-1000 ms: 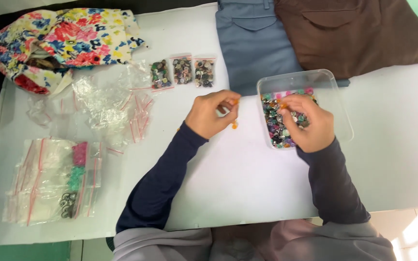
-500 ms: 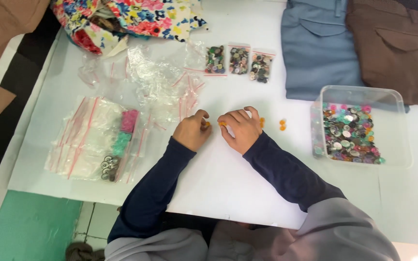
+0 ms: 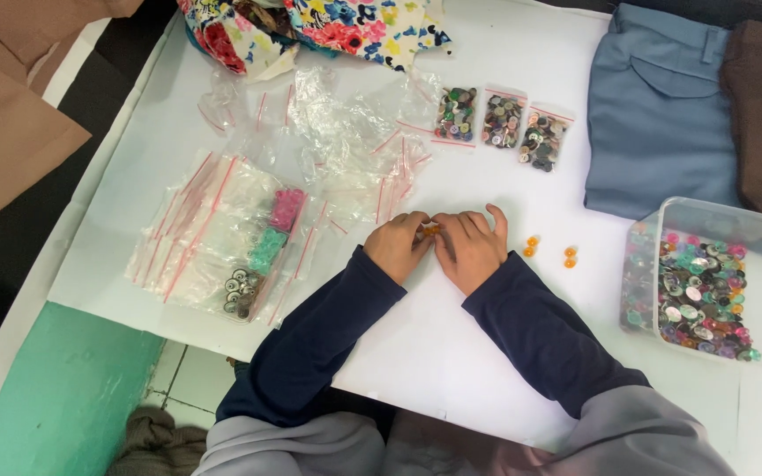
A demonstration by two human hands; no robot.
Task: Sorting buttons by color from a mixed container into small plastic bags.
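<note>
Together, left hand and right hand pinch a small orange button.

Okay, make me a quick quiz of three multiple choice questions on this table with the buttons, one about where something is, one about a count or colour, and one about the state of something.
1. Where does the clear plastic box of mixed buttons stand?
A. at the right edge of the table
B. beside the floral cloth
C. on the folded blue garment

2. How many small filled bags of mixed buttons lie in a row near the top of the table?
A. one
B. three
C. five

3. What are the left hand and the right hand doing?
A. resting flat and far apart
B. both reaching into the box
C. meeting over a small orange piece

Answers: 1 A, the box sits far right, below the blue garment. 2 B, three bags lie side by side. 3 C, the fingers of both hands close together on the orange piece, with loose orange buttons lying to their right.
</note>
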